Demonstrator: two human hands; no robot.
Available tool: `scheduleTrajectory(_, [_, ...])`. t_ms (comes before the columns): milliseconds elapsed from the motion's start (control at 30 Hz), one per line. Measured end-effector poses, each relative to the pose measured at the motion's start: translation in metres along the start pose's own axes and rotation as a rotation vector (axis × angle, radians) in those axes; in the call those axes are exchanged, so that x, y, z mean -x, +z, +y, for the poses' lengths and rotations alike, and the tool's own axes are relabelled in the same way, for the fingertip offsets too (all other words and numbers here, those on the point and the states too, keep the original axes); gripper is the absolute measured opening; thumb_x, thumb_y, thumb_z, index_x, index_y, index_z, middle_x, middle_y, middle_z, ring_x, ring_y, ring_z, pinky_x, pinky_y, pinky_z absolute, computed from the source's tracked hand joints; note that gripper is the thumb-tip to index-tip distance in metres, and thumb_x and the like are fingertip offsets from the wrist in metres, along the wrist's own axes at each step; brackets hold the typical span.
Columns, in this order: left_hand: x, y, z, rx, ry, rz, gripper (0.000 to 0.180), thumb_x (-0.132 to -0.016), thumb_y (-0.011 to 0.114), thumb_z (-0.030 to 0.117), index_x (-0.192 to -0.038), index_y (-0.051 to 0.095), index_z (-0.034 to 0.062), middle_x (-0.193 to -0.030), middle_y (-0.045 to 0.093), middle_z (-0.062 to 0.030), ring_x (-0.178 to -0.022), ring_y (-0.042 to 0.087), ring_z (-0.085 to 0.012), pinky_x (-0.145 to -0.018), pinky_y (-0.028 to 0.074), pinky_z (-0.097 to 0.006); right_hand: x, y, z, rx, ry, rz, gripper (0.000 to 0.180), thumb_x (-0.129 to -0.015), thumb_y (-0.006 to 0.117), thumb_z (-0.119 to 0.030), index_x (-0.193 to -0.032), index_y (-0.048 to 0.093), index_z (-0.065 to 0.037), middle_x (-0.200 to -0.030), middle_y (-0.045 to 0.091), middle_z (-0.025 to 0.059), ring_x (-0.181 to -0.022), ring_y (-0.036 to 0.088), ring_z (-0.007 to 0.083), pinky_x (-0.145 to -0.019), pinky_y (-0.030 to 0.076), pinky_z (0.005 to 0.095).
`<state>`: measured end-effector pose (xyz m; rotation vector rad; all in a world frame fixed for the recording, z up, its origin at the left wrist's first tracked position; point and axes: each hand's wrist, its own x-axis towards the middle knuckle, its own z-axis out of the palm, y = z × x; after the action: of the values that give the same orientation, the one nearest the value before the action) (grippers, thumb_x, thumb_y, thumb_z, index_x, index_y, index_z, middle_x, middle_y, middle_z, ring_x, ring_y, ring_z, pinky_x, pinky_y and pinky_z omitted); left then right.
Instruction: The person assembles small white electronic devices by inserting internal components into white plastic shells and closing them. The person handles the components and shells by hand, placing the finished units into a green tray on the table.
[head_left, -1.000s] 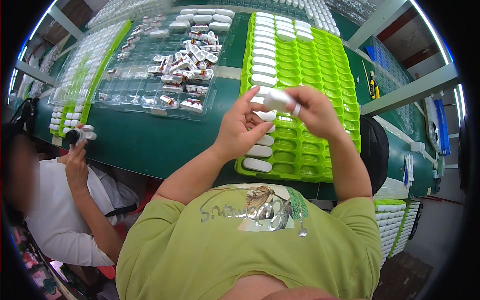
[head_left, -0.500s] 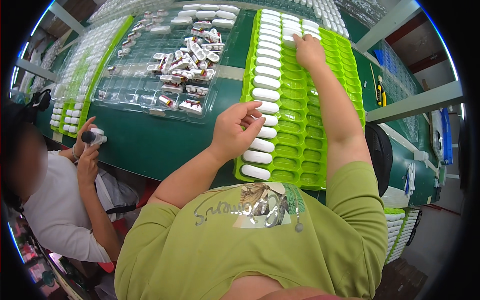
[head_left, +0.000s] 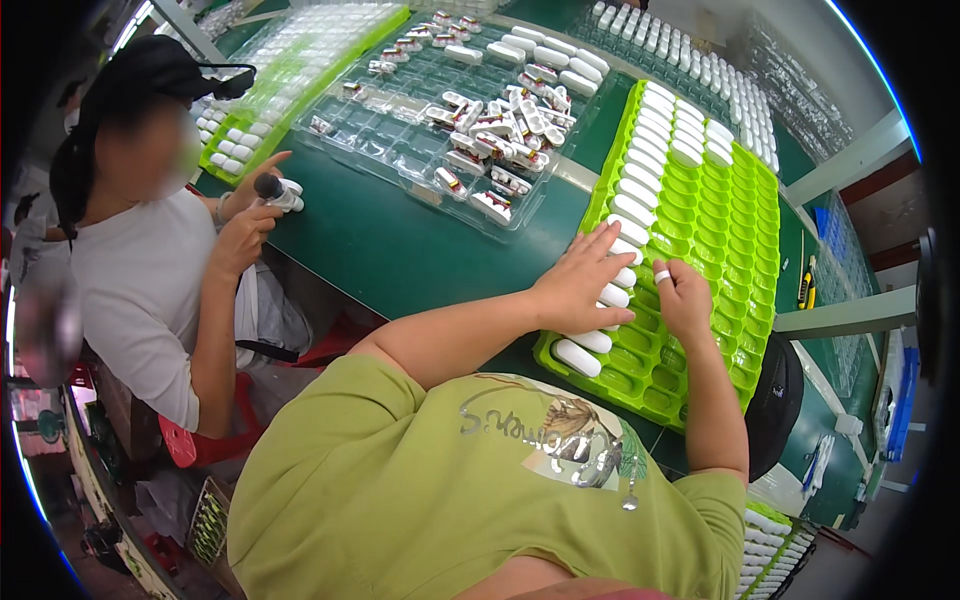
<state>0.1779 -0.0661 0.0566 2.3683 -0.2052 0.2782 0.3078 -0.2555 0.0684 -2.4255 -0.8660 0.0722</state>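
Observation:
A bright green tray [head_left: 712, 240] with rows of oval pockets lies before me. White oval cases [head_left: 638, 186] fill its left column and the far pockets of the columns beside it. Over the near part of that left column my left hand [head_left: 585, 282] lies with fingers spread, touching or just above the cases and partly hiding them. Just to its right, above bare pockets, my right hand [head_left: 686, 298] is closed with a small white piece [head_left: 662, 276] at its fingertips. Only one end of that piece shows, so its full shape is hidden.
Left of the tray, a clear plastic tray [head_left: 400, 165] carries a heap of white-and-red parts [head_left: 515, 125]. A co-worker [head_left: 150, 260] sits at left, holding a dark-tipped white item [head_left: 280, 192]. Yellow-and-black cutters [head_left: 806, 285] lie right, near a metal post [head_left: 850, 312].
The view has swung left, showing more of the co-worker. My right hand has come back from the tray's far end, now with a white piece. My left fingers have spread over the left column.

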Motion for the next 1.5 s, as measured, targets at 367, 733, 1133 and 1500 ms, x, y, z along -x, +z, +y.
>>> scheduleTrajectory(367, [-0.106,-0.107,-0.056,-0.270,-0.166,0.268,0.033,-0.085,0.067,0.034,-0.105,0.072,0.0071,-0.101,0.071,-0.0156,-0.095,0.067,-0.0331,-0.082,0.053,-0.043,0.009,0.014,-0.002,-0.018,-0.147,0.254,0.016,-0.096,0.059,-0.024,-0.087,0.065,-0.012,-0.060,0.058,0.0115,-0.056,0.058,0.0321,-0.052,0.043,0.0420])
scheduleTrajectory(733, [-0.229,-0.118,-0.163,-0.850,-0.338,0.116,0.022,-0.082,0.064,0.014,-0.103,0.072,0.0165,-0.113,0.063,-0.0127,-0.114,0.058,-0.0306,-0.096,0.050,-0.044,0.010,0.011,-0.005,-0.015,-0.145,0.186,0.013,-0.092,0.061,-0.023,-0.086,0.066,-0.012,-0.068,0.064,0.0103,-0.061,0.061,0.0325,-0.054,0.045,0.0430])
scheduleTrajectory(1133, [-0.152,-0.116,-0.073,-0.345,0.134,0.293,0.021,-0.069,0.074,0.024,-0.071,0.068,0.0044,-0.111,0.065,-0.0194,-0.110,0.060,-0.0341,-0.091,0.049,-0.041,-0.006,-0.013,-0.019,-0.801,0.214,-0.128,0.020,-0.096,0.062,-0.022,-0.101,0.065,-0.003,-0.079,0.066,0.0043,-0.067,0.059,0.0108,-0.059,0.045,0.0265])
scheduleTrajectory(1500, [-0.024,-0.055,0.007,0.189,0.108,0.271,0.028,-0.072,0.082,0.024,-0.084,0.064,0.0066,-0.133,0.058,-0.0219,-0.119,0.059,-0.0338,-0.093,0.050,-0.040,-0.042,0.000,-0.070,-1.164,0.211,-0.134,0.034,-0.097,0.054,-0.012,-0.128,0.049,0.001,-0.098,0.064,0.0087,-0.082,0.062,0.0127,-0.066,0.052,0.0267])
